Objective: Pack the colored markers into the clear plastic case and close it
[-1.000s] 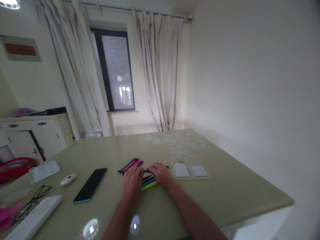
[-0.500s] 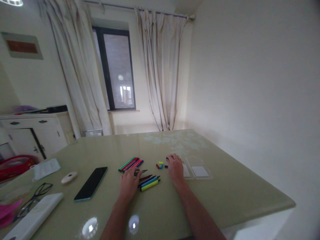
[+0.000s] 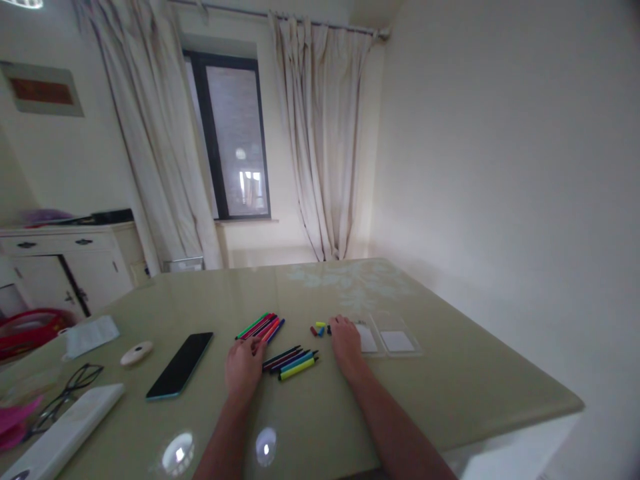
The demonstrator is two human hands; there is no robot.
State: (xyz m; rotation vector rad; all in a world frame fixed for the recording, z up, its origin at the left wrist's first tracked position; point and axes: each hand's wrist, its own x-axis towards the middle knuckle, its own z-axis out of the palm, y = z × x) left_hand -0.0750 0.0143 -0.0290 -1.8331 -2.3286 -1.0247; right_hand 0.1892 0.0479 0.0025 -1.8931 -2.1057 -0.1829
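My left hand [image 3: 244,365] is at the near end of a bunch of capped felt-tip markers [image 3: 259,325], its thumb and fingers closed on one reddish marker [image 3: 265,335]. To its right lie several uncapped markers [image 3: 299,368], yellow-green, blue and dark ones, tips pointing right. My right hand [image 3: 346,341] rests low over the table with its fingers curled down; what they hold, if anything, is hidden. Just left of those fingertips are small loose caps: a yellow cap [image 3: 321,325], a red-brown cap [image 3: 313,331], a blue cap [image 3: 321,332] and a dark one.
Right of my right hand lies an opened clear plastic case [image 3: 411,344] with white inserts. On the left are a black phone [image 3: 181,365], a white oval object [image 3: 137,353], a face mask [image 3: 93,336], glasses [image 3: 67,393] and a long white object [image 3: 67,427]. A wall borders the table's right side.
My left hand has moved left from the uncapped markers to the capped bunch, leaving a dark uncapped marker beside the others. My right hand has lowered slightly toward the caps.
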